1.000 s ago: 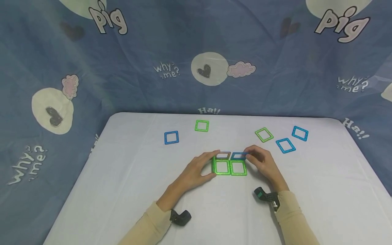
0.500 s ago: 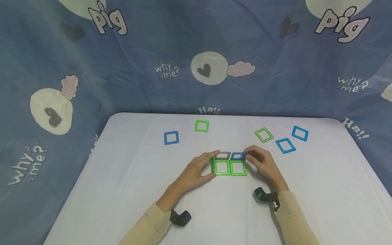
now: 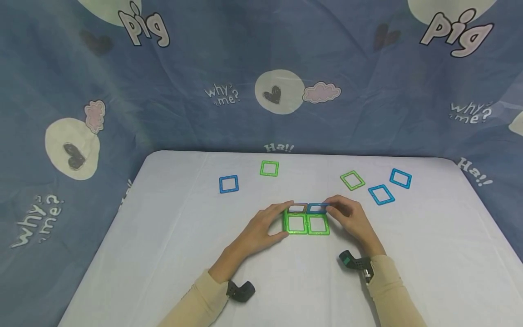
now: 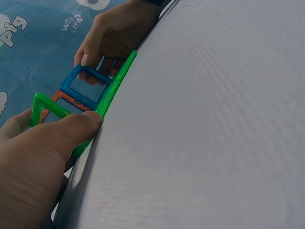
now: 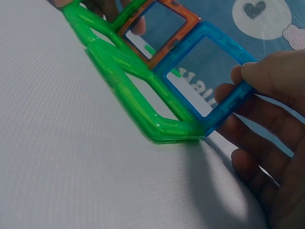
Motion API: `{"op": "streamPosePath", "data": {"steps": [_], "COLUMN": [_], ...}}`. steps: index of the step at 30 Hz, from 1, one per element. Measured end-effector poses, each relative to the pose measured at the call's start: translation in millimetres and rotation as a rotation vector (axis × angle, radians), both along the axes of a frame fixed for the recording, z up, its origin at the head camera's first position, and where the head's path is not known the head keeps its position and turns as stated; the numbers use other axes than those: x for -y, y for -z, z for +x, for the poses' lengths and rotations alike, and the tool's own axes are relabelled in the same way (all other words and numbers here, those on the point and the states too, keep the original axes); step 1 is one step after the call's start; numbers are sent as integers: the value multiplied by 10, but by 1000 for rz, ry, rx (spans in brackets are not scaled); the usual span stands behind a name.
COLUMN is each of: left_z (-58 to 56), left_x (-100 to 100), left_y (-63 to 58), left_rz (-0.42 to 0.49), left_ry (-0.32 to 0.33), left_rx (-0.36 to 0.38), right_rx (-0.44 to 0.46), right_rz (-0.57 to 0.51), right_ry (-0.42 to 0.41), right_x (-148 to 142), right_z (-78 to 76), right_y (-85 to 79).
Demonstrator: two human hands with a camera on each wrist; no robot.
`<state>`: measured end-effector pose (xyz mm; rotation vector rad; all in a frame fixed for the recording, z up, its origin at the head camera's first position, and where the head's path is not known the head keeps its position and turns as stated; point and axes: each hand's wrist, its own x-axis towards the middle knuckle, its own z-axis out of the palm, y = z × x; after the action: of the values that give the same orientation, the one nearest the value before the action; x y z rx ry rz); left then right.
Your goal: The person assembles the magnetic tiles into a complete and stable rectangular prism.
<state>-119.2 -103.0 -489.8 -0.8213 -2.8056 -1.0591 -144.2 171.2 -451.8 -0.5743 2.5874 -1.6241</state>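
Observation:
Two green square magnetic tiles lie flat side by side, a left one (image 3: 297, 233) and a right one (image 3: 318, 233). Along their back edge stand an orange tile (image 5: 183, 9) and a blue tile (image 5: 231, 43), edge to edge. Another green tile (image 4: 51, 106) stands upright at the left end. My left hand (image 3: 257, 230) holds that end, thumb at the front corner and fingers at the back corner. With thumb and fingers, my right hand (image 3: 353, 220) pinches the blue tile's outer right edge; its lower edge meets the right flat tile.
Loose tiles lie farther back on the white table (image 3: 184, 272): a blue one (image 3: 229, 190) and a green one (image 3: 269, 175) at left, a green one (image 3: 347, 184) and two blue ones, nearer (image 3: 384, 202) and farther (image 3: 400, 185), at right. A patterned blue cloth (image 3: 184, 122) hangs behind.
My right hand has shifted the upright blue tile slightly left, narrowing the gap to the orange tile. The left hand stays where it was.

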Motion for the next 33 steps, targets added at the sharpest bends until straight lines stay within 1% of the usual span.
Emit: {"op": "streamPosePath", "data": {"steps": [4,11,13,20,33], "left_z": [1,0,0,-2,5], "left_x": [1,-2,-3,-7,-4], "left_y": [-2,-3,-2,-4,-19], "left_rz": [0,-3,-4,-10,-7], "left_ry": [0,-1,-1,-7,-1], "left_rx": [0,6,6,7,7], "right_rx": [0,4,0,-18,2], "right_rz": [-1,-11,-10,-10,-31], "right_ry": [-4,-5,-4,-5,-17], "right_x": [-9,-96,-107,-114,-109], "right_z": [-16,-142,-154,-155,-162], "right_y": [25,294,325,343,344]}}
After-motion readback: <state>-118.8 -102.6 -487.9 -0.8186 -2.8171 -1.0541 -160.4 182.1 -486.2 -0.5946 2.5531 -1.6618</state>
